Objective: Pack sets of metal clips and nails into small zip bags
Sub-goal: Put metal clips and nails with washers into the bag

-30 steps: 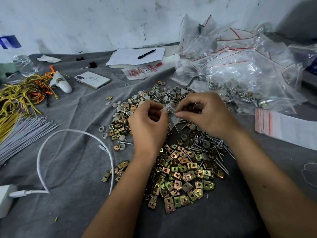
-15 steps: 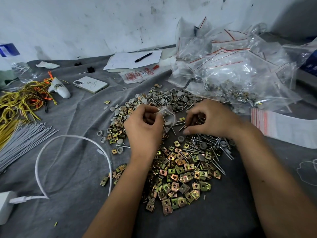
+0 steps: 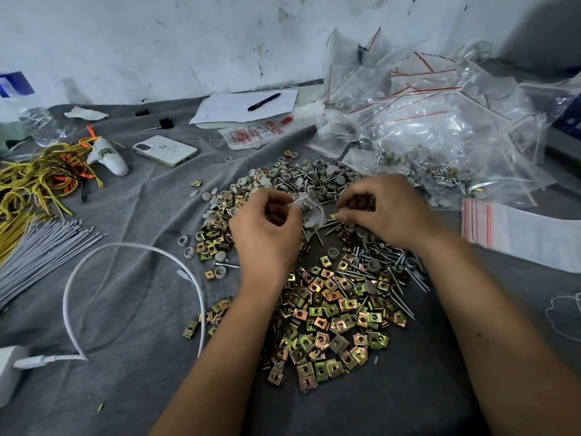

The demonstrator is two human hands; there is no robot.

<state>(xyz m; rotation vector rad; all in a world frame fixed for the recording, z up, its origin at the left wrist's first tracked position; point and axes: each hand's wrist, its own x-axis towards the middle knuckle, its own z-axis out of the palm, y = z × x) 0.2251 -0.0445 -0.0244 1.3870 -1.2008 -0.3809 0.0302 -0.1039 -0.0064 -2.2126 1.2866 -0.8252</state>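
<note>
Bare grey cloth (image 3: pixel 132 303) lies left of the clips (image 3: pixel 327 322); filled bags (image 3: pixel 440 121) crowd the far right. The left hand (image 3: pixel 267 228) pinches a small clear bag (image 3: pixel 309 212) over the pile. The right hand (image 3: pixel 386 212), fingers curled, pinches a brass clip (image 3: pixel 335 216) just beside it.

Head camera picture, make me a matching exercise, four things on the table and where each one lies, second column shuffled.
Things:
1. pen
2. phone
3. small zip bag
4. white cable

Places:
A. held at the left hand, over the hardware pile
B. looping on the grey cloth, left of the gold clips
C. on the white paper near the wall
D. face down beside the yellow wires

Pairs: 1-C, 2-D, 3-A, 4-B
</note>
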